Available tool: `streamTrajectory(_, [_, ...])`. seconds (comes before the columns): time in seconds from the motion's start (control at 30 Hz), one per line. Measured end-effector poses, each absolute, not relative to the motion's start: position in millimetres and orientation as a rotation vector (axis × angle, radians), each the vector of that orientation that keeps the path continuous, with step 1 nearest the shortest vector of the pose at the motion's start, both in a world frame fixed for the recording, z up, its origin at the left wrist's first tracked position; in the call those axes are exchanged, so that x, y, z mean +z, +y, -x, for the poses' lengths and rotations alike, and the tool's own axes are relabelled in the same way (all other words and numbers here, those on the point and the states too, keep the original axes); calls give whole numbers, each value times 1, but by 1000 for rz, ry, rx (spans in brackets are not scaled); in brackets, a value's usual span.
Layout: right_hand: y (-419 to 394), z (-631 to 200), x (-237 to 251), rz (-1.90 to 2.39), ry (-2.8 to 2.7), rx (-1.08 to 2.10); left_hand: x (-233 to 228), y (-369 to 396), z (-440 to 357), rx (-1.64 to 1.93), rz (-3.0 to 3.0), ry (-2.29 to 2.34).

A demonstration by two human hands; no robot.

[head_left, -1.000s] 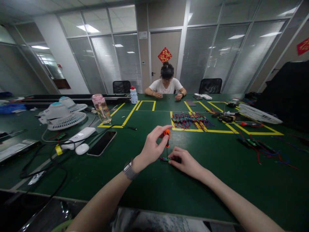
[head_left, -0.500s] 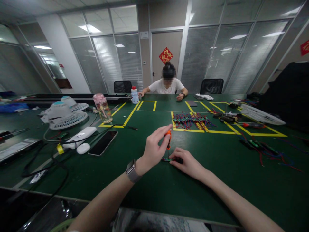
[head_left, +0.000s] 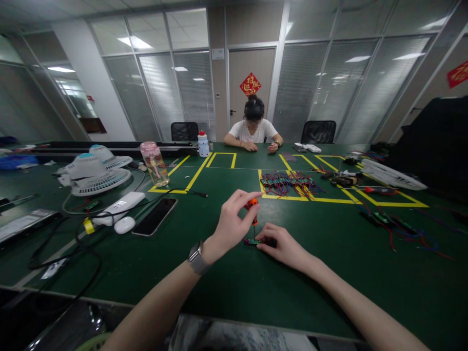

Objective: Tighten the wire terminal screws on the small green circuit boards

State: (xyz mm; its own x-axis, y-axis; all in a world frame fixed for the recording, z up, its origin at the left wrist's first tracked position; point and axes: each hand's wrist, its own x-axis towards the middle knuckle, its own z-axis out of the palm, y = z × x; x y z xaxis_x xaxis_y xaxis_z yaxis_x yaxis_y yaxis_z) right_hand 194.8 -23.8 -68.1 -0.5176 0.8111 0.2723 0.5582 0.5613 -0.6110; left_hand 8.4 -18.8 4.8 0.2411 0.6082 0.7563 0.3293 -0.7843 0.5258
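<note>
My left hand (head_left: pixel 231 224) grips a small screwdriver with an orange handle (head_left: pixel 252 205), held upright with its tip down on a small green circuit board (head_left: pixel 252 241) that has thin red and blue wires. My right hand (head_left: pixel 283 246) lies flat on the green table (head_left: pixel 234 287), its fingertips pinning the right end of that board. A watch sits on my left wrist. Part of the board is hidden under my right fingers.
A pile of wired boards (head_left: pixel 287 181) lies in a yellow-taped square beyond my hands. To the left are a black phone (head_left: pixel 154 216), a white mouse (head_left: pixel 124 224), a power bank, cables, a pink-capped bottle (head_left: pixel 155 163) and white fans (head_left: pixel 95 174). A person sits across the table. More wires and tools lie right.
My left fingers have shifted slightly around the screwdriver handle, which stays upright on the board. My right hand has stayed in place. The person opposite moved a hand back from the small bottle.
</note>
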Motion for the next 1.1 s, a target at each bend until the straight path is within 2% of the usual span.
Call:
streamTrajectory(0.53, [-23, -195, -69, 1081, -2258, 623, -3, -18, -11, 1640, -2240, 953])
streamTrajectory(0.9, [-22, -195, -71, 1068, -2264, 612, -3, -17, -10, 1561, -2172, 732])
streamTrajectory(1.1, [-23, -195, -69, 1085, -2265, 612, -2, -21, -13, 1703, -2200, 837])
